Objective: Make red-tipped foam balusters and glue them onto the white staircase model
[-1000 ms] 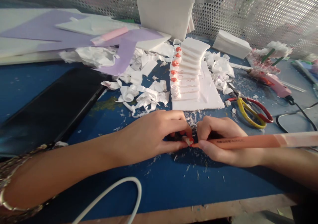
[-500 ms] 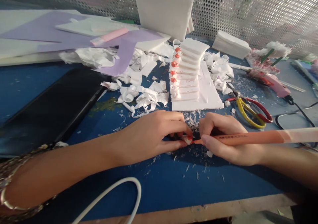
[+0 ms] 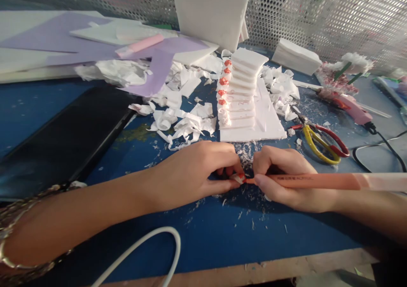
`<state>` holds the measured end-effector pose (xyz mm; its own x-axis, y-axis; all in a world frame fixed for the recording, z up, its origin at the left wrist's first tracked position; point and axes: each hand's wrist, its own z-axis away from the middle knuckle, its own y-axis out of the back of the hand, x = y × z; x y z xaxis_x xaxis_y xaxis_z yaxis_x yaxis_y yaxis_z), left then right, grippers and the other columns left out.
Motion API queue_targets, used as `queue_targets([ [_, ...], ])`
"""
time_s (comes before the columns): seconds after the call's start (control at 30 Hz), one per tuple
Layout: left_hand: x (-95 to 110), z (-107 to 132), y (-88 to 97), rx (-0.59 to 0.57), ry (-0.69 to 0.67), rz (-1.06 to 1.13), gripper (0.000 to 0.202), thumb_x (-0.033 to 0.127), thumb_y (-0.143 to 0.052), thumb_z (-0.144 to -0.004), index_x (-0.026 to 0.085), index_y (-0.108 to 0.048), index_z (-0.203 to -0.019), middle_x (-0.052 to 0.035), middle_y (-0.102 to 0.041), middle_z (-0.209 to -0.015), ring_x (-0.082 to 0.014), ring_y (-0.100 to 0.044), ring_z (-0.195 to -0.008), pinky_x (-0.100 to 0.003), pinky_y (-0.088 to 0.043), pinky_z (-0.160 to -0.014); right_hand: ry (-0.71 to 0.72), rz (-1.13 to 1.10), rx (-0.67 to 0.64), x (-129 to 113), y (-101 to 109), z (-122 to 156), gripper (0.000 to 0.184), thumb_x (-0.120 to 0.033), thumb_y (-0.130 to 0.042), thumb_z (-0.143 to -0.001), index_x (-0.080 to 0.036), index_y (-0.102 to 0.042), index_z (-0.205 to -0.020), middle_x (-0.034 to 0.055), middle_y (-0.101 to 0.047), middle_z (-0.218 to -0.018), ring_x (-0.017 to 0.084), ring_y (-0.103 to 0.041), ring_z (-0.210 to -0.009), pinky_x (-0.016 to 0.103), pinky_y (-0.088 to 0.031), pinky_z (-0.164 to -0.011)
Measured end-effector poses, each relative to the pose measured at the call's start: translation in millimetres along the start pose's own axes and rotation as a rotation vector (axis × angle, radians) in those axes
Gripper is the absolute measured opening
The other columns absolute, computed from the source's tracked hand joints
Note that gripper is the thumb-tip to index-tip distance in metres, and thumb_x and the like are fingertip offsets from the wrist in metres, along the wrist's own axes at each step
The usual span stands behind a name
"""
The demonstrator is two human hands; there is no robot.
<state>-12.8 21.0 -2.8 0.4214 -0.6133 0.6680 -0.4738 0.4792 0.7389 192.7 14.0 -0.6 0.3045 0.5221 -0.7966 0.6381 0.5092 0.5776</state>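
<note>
The far end of the orange marker (image 3: pixel 318 181) has dipped slightly since half a second ago; its tip stays on the same spot. A black tablet (image 3: pixel 63 138) lies at far left on the blue table (image 3: pixel 206 236). The left hand (image 3: pixel 193 172) pinches a small white piece (image 3: pixel 239 177) with red marks, low over the table. The right hand (image 3: pixel 286 181) grips the marker, tip touching the piece. The scissors (image 3: pixel 321 140) lie just behind this hand.

A small white, red-dabbed piece (image 3: pixel 238 177) is sitting at frame center, touching the tip of a peach marker (image 3: pixel 318 180) stretching horizontally rightward.
</note>
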Motion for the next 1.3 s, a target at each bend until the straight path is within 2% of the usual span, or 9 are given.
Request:
queue_targets([
  [0.4,0.7,-0.4,1.0,-0.004,0.008,0.02,0.004,0.021,-0.057,-0.079,0.017,-0.058,-0.079,0.0008,-0.058,-0.075,-0.0094,-0.052,-0.066,-0.019,-0.037,-0.058,-0.045,-0.061,0.038,0.5,-0.2,-0.7,0.016,-0.021,-0.048,-0.08,-0.018,-0.039,-0.068,-0.0039,-0.044,-0.056,0.006,-0.039,-0.05,0.019,-0.034,-0.047],
  [0.77,1.3,-0.9,0.9,-0.003,0.013,0.012,0.003,0.02,-0.058,-0.078,0.016,-0.058,-0.078,0.0007,-0.058,-0.074,-0.0097,-0.052,-0.065,-0.019,-0.038,-0.057,-0.074,-0.051,-0.011,0.7,0.6,-1.8,0.015,-0.022,-0.049,-0.081,-0.017,-0.04,-0.069,-0.0033,-0.045,-0.058,0.006,-0.042,-0.053,0.019,-0.035,-0.049],
  [1.3,1.7,-1.0,1.8,0.006,0.025,0.012,0.006,0.021,-0.058,-0.079,0.016,-0.06,-0.079,0.0007,-0.057,-0.072,-0.0088,-0.05,-0.062,-0.018,-0.036,-0.054,0.008,-0.073,-0.036,-0.6,-0.7,-2.4,0.017,-0.019,-0.051,-0.079,-0.017,-0.04,-0.067,-0.0046,-0.044,-0.058,0.004,-0.038,-0.05,0.017,-0.033,-0.047],
])
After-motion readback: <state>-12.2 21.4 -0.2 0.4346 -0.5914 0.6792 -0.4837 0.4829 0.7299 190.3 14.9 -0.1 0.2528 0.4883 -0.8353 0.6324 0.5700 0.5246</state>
